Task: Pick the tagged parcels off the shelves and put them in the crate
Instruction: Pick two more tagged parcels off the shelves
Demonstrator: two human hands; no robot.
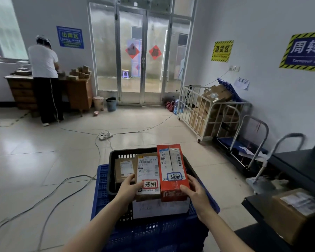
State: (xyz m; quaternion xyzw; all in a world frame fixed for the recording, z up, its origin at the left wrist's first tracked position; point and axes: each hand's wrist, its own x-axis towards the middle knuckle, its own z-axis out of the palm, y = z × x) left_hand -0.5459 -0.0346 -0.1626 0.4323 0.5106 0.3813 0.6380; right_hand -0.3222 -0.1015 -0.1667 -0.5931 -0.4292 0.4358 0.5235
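Note:
My left hand (128, 188) grips the near left side of a brown cardboard parcel (147, 171) that carries a red-framed handwritten tag. My right hand (195, 194) grips the near right side of a red parcel (173, 188) with a blue-framed handwritten tag. Both parcels lie side by side, held over a black crate (115, 157). A smaller brown box (124, 170) lies inside the crate at its left. The black crate sits on a blue crate (102, 190), with a white paper label on its near wall.
A shelf at the right holds a brown labelled box (296, 213). A white cage trolley (207, 113) full of cartons and folded hand carts (258, 151) stand by the right wall. Cables and a power strip (105, 136) lie on the floor. A person (44, 77) works at a wooden desk, far left.

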